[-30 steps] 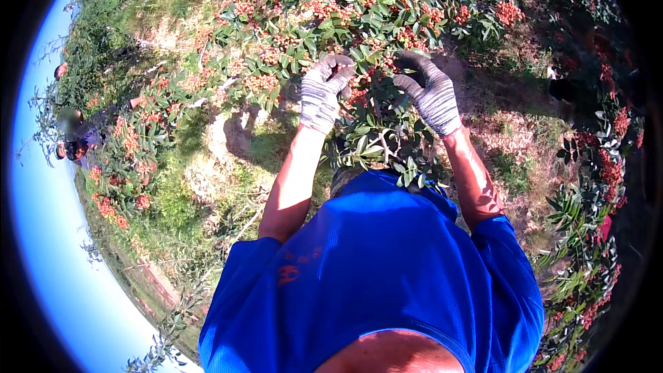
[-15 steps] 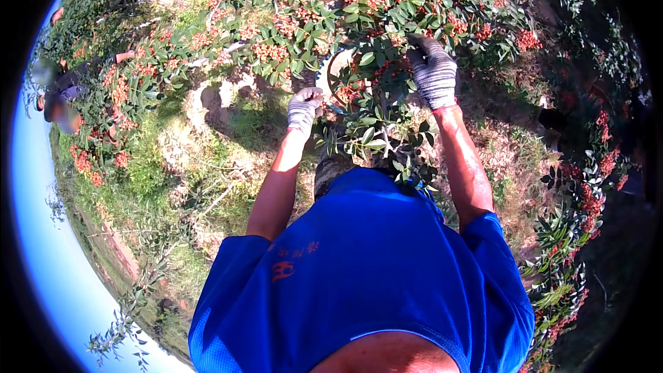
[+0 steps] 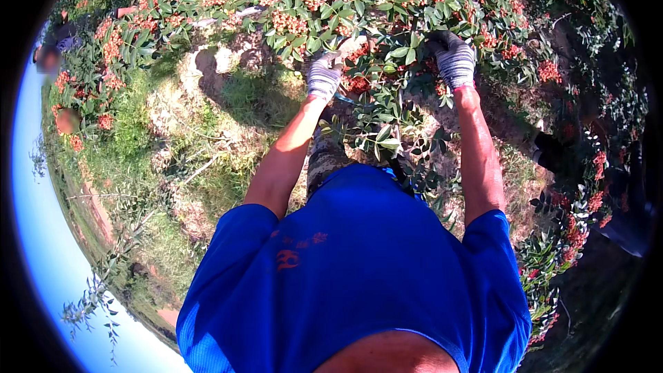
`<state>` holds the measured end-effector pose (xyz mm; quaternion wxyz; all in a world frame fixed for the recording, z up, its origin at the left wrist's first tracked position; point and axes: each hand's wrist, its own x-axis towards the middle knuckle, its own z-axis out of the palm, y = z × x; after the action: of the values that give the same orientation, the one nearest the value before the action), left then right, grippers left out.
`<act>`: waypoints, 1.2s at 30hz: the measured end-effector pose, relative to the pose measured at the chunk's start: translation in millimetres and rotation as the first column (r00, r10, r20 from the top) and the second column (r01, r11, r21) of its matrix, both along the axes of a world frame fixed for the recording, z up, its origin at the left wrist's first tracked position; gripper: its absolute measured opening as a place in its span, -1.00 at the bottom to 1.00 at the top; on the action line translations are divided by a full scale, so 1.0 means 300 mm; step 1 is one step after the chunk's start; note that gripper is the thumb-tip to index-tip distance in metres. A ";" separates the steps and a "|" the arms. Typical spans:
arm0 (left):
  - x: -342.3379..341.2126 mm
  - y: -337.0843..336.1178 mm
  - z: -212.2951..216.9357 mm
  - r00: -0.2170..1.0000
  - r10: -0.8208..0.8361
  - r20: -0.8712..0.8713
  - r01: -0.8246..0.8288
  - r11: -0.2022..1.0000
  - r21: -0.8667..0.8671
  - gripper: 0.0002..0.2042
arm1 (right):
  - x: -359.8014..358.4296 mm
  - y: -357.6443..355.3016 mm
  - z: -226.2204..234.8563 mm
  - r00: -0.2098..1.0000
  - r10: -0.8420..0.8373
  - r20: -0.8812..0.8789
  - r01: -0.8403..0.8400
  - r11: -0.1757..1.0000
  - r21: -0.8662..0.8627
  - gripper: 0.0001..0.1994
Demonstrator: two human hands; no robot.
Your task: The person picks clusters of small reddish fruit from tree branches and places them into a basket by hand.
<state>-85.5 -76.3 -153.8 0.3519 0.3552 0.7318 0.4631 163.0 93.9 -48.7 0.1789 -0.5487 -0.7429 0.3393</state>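
Both my hands wear striped grey-and-white knit gloves with dark fingers. My left hand (image 3: 323,76) is closed, its fingertips bent in by the leaves beside a round container (image 3: 343,99) with a light blue rim, mostly covered by foliage. Whatever those fingers hold cannot be made out. My right hand (image 3: 454,62) reaches into the same branch from the right, fingers curled among the leaves, with their tips hidden. Between the hands hangs a leafy green branch (image 3: 397,62). A red berry cluster (image 3: 356,84) shows just right of my left hand.
More berry clusters (image 3: 289,24) hang across the far side. Berry-laden branches (image 3: 577,235) run down the right. Dry grass and soil (image 3: 200,159) lie to the left, with a thin bare twig (image 3: 200,169). At the far left edge, other people (image 3: 52,55) are partly visible behind leaves.
My left hand has moved away from me and to the right, up beside the container. My right hand has shifted slightly right and outward. The whole view has swung a little.
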 end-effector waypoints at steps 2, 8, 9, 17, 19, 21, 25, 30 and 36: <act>0.033 0.029 0.141 0.994 0.107 0.025 -0.107 0.994 -0.007 -0.77 | 0.007 -0.007 -0.002 0.996 -0.062 0.060 0.060 0.997 0.044 -0.80; 0.219 0.186 0.470 0.821 -0.171 -0.545 0.330 0.921 0.208 -0.70 | -0.002 -0.001 -0.014 0.991 -0.121 0.052 0.121 0.993 -0.002 -0.80; 0.250 0.224 0.489 0.807 -0.236 -0.541 0.341 0.934 0.102 -0.62 | -0.005 0.000 -0.020 0.993 -0.118 0.015 0.118 0.993 -0.009 -0.80; 0.302 0.364 0.431 0.763 -0.452 -0.462 0.377 0.892 -0.249 -0.77 | 0.022 0.028 -0.062 0.995 -0.090 -0.045 0.091 0.996 0.024 -0.79; 0.300 0.358 0.423 0.826 -0.468 -0.315 0.375 0.873 -0.313 -0.78 | 0.025 0.033 -0.066 0.997 -0.068 -0.024 0.070 0.992 0.102 -0.79; 0.308 0.357 0.424 0.795 -0.480 -0.370 0.390 0.873 -0.294 -0.70 | 0.024 0.039 -0.070 0.998 -0.045 -0.045 0.052 0.984 0.170 -0.80; 0.344 0.350 0.441 0.797 -0.482 -0.363 0.397 0.872 -0.285 -0.59 | 0.018 0.047 -0.078 0.999 -0.010 -0.032 0.016 0.976 0.217 -0.80; 0.352 0.355 0.465 0.766 -0.481 -0.426 0.357 0.870 -0.341 -0.53 | 0.008 0.039 -0.066 1.000 0.008 -0.012 -0.005 0.978 0.207 -0.79; 0.331 0.409 0.491 0.727 -0.540 -0.425 0.396 0.835 -0.383 -0.47 | -0.003 0.078 -0.009 0.994 -0.014 -0.108 0.002 0.994 -0.113 -0.78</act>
<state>13.7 46.3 -6.4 0.2929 0.5896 0.7390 0.1429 162.2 117.4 -51.4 0.1889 -0.5415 -0.7096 0.4093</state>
